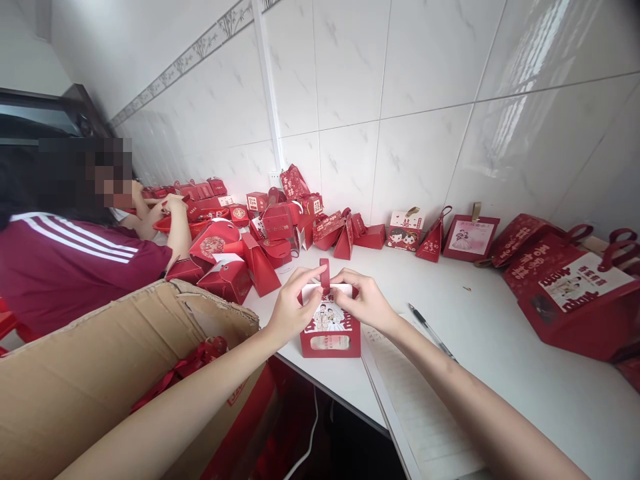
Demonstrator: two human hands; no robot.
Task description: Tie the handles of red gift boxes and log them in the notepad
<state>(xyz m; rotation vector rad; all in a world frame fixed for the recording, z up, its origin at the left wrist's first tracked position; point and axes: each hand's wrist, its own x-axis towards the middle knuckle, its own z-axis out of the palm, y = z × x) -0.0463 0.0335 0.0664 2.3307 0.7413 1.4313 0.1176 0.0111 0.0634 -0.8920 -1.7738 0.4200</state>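
A red gift box (330,347) with a printed couple and a clear window stands upright near the table's front edge. At its top left corner, my left hand (300,297) grips the upper edge, thumb in front and fingers behind. Opposite it, my right hand (363,299) pinches the top right side in the same way. Between the two hands a dark red strap loop (325,272) rises from the top of the box. Something pale shows through the window.
Many red gift boxes (277,223) pile up at the back left, others line the wall, and large ones (575,300) stand right. A notebook (425,413) and pen (433,330) lie nearby. An open cardboard carton (100,367) is at lower left; beyond it sits another person (85,253).
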